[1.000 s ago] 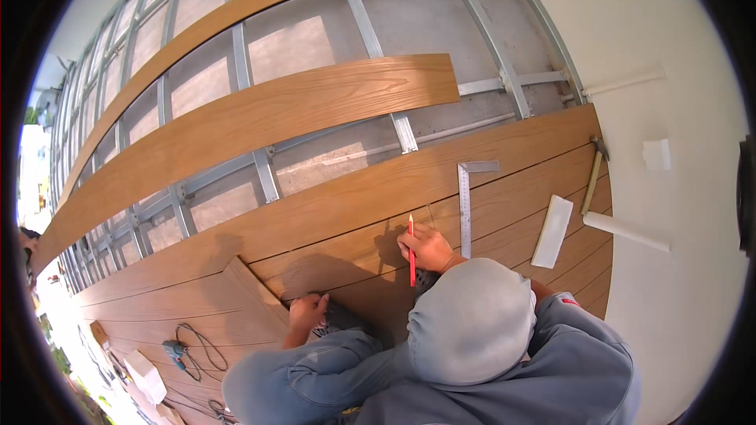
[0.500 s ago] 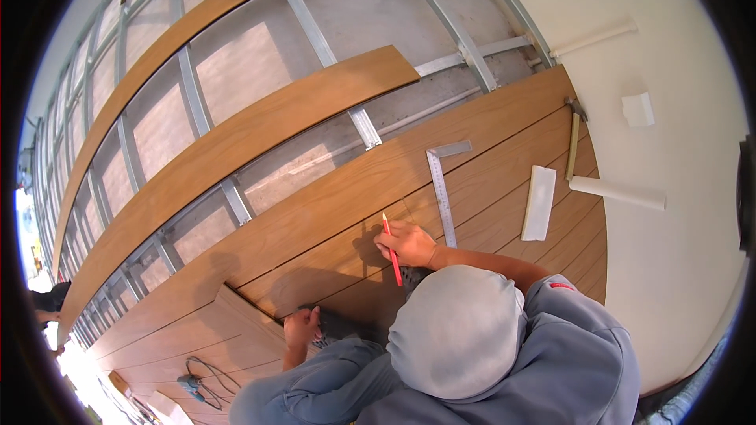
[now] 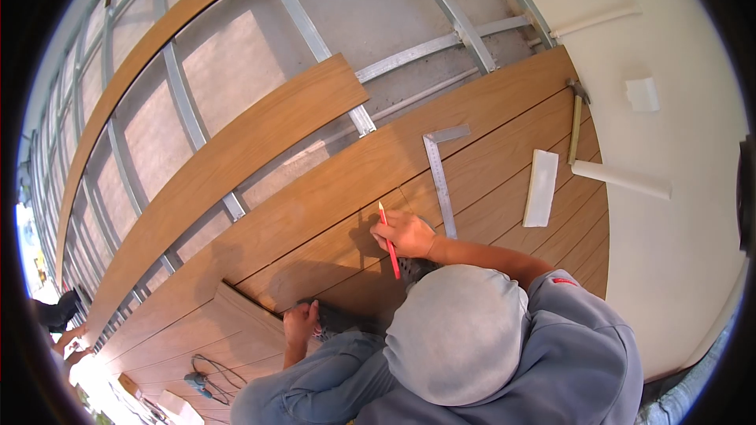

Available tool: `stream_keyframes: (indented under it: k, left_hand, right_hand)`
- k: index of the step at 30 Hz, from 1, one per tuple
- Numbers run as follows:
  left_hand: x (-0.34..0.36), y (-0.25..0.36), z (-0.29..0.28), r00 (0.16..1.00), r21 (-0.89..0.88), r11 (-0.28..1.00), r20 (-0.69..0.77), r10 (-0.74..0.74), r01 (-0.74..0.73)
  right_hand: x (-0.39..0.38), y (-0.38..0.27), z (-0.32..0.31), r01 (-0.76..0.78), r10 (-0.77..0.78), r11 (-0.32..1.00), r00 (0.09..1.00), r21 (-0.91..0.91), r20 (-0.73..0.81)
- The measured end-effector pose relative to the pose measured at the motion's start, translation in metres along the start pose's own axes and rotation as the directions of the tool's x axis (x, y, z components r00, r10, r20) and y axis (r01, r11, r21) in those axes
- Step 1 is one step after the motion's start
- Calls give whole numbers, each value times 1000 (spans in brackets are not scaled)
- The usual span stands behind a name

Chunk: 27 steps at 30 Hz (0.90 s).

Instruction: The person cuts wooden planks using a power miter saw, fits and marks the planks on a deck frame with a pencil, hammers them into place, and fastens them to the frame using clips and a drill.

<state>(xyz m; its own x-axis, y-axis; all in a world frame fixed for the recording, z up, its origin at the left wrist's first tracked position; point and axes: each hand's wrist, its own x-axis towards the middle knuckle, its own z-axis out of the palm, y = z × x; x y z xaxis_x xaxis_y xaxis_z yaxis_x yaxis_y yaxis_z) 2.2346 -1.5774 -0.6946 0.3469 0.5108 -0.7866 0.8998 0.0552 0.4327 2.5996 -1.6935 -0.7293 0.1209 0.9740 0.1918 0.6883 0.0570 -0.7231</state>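
Neither of my own hands shows. Below the middle crouches a co-worker in a pale grey cap [image 3: 457,334] and grey top, bent over a floor of wood-look planks [image 3: 331,224]. The co-worker's right hand [image 3: 405,234] holds a red pencil [image 3: 389,240] against the boards, its pale point toward the far side. Their left hand [image 3: 300,323] is curled near a dark shoe; anything in it is too small to make out. Just beyond the pencil hand lies a metal try square [image 3: 438,177]. At the far left, another person's hands [image 3: 72,345] are at the end of a loose plank [image 3: 236,145].
Metal framing [image 3: 295,12] over bare concrete spans the far side, with another long plank [image 3: 150,47] across it. A white strip [image 3: 541,189], a hammer [image 3: 576,122] and a white tube [image 3: 622,179] lie near the pale wall [image 3: 669,267]. At lower left is a corded tool [image 3: 197,382].
The loose plank's right end has slid left along the framing, and the other person's hands now show at far left. The view has shifted slightly. The pencil stays in the co-worker's hand.
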Motion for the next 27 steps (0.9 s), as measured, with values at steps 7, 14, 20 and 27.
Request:
stream_keyframes:
  k: [7,14,20,27]
  left_hand:
    - [1,3,0,999,23,999,-29,31,-30]
    - [1,5,-1,998,52,997,-38,56,-54]
    - [3,-3,-5,1000,31,999,30,-8,7]
    - [52,8,-120,970,96,965,35,240,-243]
  right_hand:
    - [0,0,7,-65,65,998,998,4,-3]
    - [-5,3,13,-96,96,995,995,-1,17]
    - [-5,4,10,-67,66,997,997,30,39]
    - [35,40,-42,-113,94,992,961,-61,-262]
